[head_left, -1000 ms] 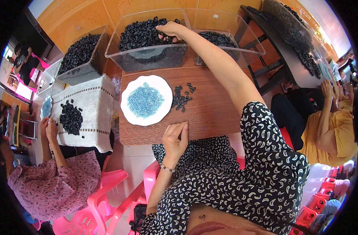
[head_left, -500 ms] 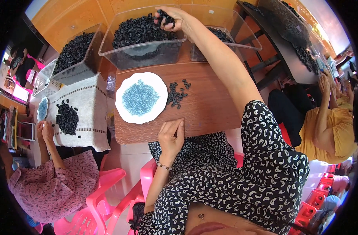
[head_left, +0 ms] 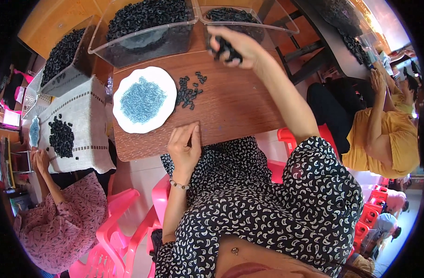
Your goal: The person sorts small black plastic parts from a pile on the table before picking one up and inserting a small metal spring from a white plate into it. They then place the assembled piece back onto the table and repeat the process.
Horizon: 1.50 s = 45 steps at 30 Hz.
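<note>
Nearest, dress (head_left: 267, 204): black with pale crescents, it covered the lap on the near side of the plate and to its right.
Bracelet (head_left: 179, 186): it ringed the left wrist, on the near right of the plate.
Left hand (head_left: 185, 147): it lay at the table's near edge, near and right of the plate, fingers loosely bent, a narrow gap between thumb and forefinger.
Table (head_left: 235, 111): brown wood, it ran under the plate and out to its right.
Plate (head_left: 169, 83): white and wavy-rimmed, it sat on the table.
Blue grains (head_left: 142, 102): tiny, they covered the plate's middle.
Loose pieces (head_left: 188, 96): small and black, they lay scattered just right of the plate.
Right hand (head_left: 235, 44): it hung beyond the plate and to its right, fingers curled around a handful of black pieces (head_left: 228, 52).
Big tub (head_left: 175, 46): clear, just beyond the plate, it held a black heap (head_left: 149, 18).
Second tub (head_left: 277, 32): also clear, it stood beyond and right of the plate.
Left neighbour (head_left: 68, 222): pink-clad, this person sat well left of the plate, hands close together.
Right neighbour (head_left: 385, 139): yellow-clad, this person was well right of the plate.
</note>
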{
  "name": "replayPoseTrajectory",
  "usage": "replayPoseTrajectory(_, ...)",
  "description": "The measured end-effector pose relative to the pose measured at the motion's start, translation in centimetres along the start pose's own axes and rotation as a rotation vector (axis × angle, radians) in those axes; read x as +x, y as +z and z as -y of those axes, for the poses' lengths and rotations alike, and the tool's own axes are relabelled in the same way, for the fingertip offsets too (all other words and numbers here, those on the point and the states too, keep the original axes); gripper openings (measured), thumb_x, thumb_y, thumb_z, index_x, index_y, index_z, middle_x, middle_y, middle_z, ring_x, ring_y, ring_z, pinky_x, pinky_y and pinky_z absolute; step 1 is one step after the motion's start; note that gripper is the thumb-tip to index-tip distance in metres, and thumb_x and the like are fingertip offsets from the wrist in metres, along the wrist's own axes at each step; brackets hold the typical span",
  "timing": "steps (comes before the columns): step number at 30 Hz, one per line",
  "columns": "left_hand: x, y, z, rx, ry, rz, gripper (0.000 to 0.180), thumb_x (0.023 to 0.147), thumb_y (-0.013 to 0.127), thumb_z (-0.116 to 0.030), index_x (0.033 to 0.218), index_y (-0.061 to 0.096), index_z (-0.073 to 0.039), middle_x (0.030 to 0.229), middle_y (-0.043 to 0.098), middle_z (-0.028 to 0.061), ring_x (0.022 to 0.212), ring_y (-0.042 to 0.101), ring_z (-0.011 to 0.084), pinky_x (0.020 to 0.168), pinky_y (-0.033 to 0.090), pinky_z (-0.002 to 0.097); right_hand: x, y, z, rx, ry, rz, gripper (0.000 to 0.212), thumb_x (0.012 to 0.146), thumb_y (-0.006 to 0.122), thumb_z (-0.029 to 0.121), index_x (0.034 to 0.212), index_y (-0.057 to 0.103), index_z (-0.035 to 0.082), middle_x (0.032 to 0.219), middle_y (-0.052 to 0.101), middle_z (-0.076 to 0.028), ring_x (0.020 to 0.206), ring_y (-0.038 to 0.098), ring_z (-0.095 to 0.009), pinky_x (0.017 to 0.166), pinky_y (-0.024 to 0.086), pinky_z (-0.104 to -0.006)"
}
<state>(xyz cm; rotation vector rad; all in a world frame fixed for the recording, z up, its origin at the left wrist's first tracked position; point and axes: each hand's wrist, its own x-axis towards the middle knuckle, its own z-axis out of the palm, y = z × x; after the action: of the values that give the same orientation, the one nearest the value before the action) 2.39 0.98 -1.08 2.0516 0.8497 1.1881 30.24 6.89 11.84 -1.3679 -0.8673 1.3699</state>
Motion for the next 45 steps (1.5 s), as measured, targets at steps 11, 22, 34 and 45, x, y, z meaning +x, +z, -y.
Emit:
replayPoseTrajectory(11, -0.4, 0.1, 0.3, 0.011, 0.003, 0.016, 0.013, 0.09, 0.07, -0.003, 0.101, 0.076, -0.001, 0.094, 0.074, 0.0135, 0.083, 0.068, 0.028, 0.076, 0.054, 0.0357, -1.8, 3.7, -13.6, -1.229, -0.676, -0.51, 0.024, 0.09, 0.072, 0.031, 0.083, 0.072, 0.009, 0.083, 0.061, -0.012, 0.067, 0.065, -0.037, 0.06, 0.053, -0.0453)
replayPoseTrajectory(22, -0.3, 0.0, 0.3, 0.027, 0.005, 0.016, 0.012, 0.089, 0.071, -0.003, 0.101, 0.076, -0.002, 0.093, 0.073, 0.0129, 0.083, 0.068, 0.028, 0.075, 0.054, 0.0353, -2.6, 3.6, -14.2, -1.259, -0.806, -0.492, 0.019, 0.09, 0.072, 0.027, 0.104, 0.074, 0.015, 0.116, 0.065, -0.007, 0.107, 0.053, -0.03, 0.091, 0.047, -0.0449)
replayPoseTrajectory(34, -0.5, 0.1, 0.2, 0.016, 0.011, 0.015, 0.012, 0.089, 0.071, -0.003, 0.101, 0.076, -0.003, 0.093, 0.073, 0.0125, 0.083, 0.068, 0.0279, 0.075, 0.054, 0.0353, -3.4, 0.6, -12.7, -0.292, -0.565, -0.268, 0.043, 0.108, 0.046, 0.028, 0.12, 0.07, -0.006, 0.123, 0.071, -0.016, 0.117, 0.065, -0.021, 0.104, 0.047, -0.034)
replayPoseTrajectory(45, -0.1, -0.1, 0.1, -0.012, -0.016, 0.023, 0.012, 0.09, 0.069, -0.001, 0.1, 0.076, 0.0, 0.094, 0.074, 0.0138, 0.084, 0.068, 0.0279, 0.076, 0.053, 0.0349, -2.8, -1.2, -10.3, 0.035, -0.521, -0.225, 0.049, 0.109, 0.043, 0.032, 0.111, 0.072, -0.008, 0.116, 0.072, -0.018, 0.108, 0.069, -0.024, 0.099, 0.052, -0.0352)
